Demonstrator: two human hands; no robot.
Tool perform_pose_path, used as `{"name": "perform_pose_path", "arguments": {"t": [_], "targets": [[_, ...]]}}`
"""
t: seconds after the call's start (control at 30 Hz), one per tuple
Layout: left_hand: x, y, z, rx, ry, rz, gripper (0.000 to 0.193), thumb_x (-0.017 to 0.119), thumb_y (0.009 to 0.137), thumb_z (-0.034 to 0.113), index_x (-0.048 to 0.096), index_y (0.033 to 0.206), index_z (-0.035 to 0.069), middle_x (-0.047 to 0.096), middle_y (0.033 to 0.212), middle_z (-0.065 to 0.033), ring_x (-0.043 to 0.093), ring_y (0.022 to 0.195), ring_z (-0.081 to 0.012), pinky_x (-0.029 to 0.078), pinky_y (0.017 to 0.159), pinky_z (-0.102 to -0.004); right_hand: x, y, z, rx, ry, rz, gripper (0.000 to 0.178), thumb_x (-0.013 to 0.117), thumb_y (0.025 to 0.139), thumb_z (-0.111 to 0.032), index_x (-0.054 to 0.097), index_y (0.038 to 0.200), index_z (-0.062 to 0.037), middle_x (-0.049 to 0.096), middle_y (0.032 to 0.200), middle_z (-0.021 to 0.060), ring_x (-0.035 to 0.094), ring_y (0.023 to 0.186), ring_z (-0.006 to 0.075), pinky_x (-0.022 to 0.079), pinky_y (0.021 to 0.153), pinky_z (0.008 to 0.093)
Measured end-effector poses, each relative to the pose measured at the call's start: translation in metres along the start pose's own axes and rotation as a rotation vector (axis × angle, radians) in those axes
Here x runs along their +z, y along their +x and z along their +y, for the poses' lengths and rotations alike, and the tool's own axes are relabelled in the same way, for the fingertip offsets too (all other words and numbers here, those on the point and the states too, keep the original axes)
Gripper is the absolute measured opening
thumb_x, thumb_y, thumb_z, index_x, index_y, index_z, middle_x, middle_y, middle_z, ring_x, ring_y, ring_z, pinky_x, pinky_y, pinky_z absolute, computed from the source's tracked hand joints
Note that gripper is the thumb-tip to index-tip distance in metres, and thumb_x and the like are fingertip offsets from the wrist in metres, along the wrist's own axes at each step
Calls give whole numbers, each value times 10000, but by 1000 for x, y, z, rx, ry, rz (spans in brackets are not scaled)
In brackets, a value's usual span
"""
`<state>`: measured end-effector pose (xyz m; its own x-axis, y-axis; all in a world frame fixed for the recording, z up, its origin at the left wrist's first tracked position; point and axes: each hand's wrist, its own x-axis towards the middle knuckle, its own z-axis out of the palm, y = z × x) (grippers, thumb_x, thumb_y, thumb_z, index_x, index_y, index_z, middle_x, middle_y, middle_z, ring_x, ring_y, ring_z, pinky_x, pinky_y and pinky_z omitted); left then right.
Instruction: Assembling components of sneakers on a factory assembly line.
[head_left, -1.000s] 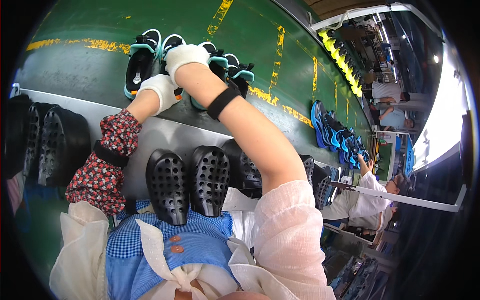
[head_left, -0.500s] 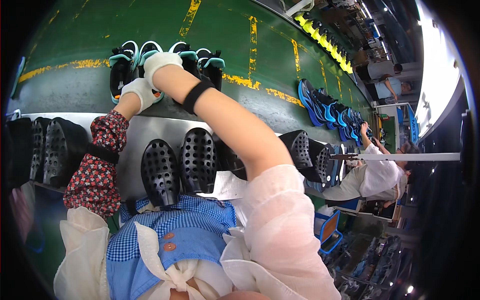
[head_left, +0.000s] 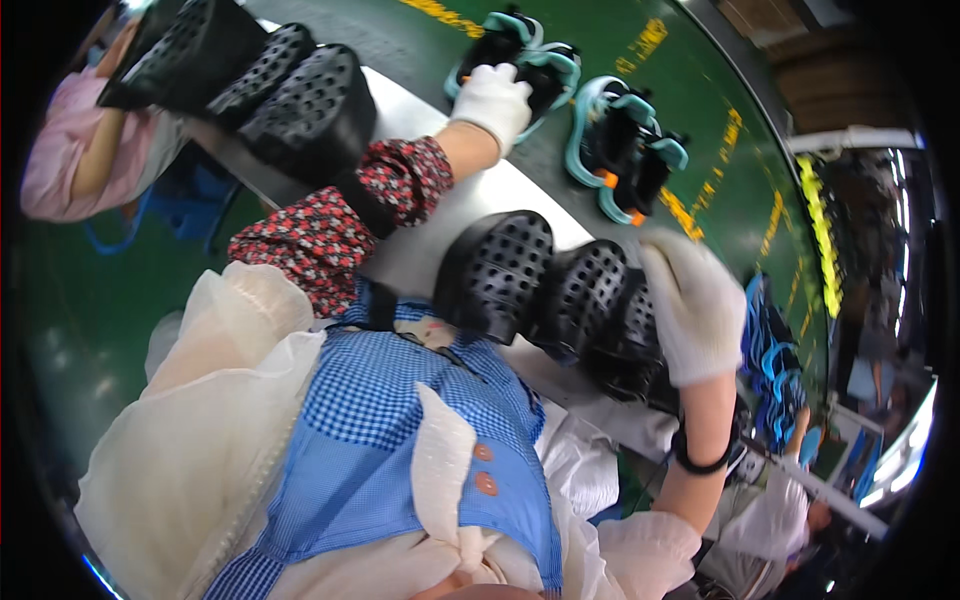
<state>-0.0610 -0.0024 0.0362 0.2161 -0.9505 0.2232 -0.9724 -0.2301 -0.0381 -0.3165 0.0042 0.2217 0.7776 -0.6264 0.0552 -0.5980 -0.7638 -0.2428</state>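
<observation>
My left hand point(head_left: 490, 105), in a white glove, is on a pair of black and teal shoes point(head_left: 548, 85) at the far side of the metal ledge, its fingers bent over one shoe. To the right stands a second pair of black and teal shoes point(head_left: 612, 140) with orange bits, touched by neither hand. Nearer me, black shoe-shaped blocks full of round holes point(head_left: 505, 270) stand on the ledge. My right hand point(head_left: 697, 310), gloved too, is at the right end of that row, against the last block point(head_left: 638, 325). Its fingers are closed together; their tips are hard to see.
More perforated black blocks point(head_left: 310, 110) stand at the left, near a person's pink sleeve point(head_left: 70, 150). Blue and black shoes point(head_left: 770, 360) line the green surface at the right, where another person point(head_left: 765, 520) works. Yellow shoes point(head_left: 820, 235) stand in a row farther off.
My view has swung to the right and tilted. Both hands were together at one shoe. The right hand has come back toward me to the blocks, while the left hand remains among the shoes.
</observation>
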Motion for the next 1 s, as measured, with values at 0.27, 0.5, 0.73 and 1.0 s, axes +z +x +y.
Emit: {"name": "perform_pose_path", "arguments": {"t": [0.27,0.5,0.73,1.0], "targets": [[-22,-10,-13,-310,-196,-75,344,741,713,374,704,985,166,487,1281,-120,433,1178,-406,459,934,-449,21,-34,-32,-192,186,6,196,712,758,-153,658,936,-91,669,877,72,639,769,251,512,690,349],[-26,21,-24,-300,-99,-74,348,722,730,404,719,993,177,580,1120,-87,492,1101,-321,470,878,-403,37,-31,-58,-356,82,-122,291,735,662,-245,611,873,-88,591,851,36,588,791,234,459,709,367],[-26,12,-15,-264,-41,-21,356,703,750,394,701,1038,186,569,1170,-78,486,1124,-282,435,876,-405,44,-38,-59,-349,17,-235,293,732,689,-236,617,907,-77,610,906,53,593,793,262,460,713,372],[-57,-16,-15,-152,-526,219,424,659,783,383,664,1084,84,609,1121,-150,535,1081,-340,448,926,-392,10,-41,-49,-375,141,-43,329,758,596,-206,623,874,-91,600,911,19,582,780,227,452,696,342]]}}
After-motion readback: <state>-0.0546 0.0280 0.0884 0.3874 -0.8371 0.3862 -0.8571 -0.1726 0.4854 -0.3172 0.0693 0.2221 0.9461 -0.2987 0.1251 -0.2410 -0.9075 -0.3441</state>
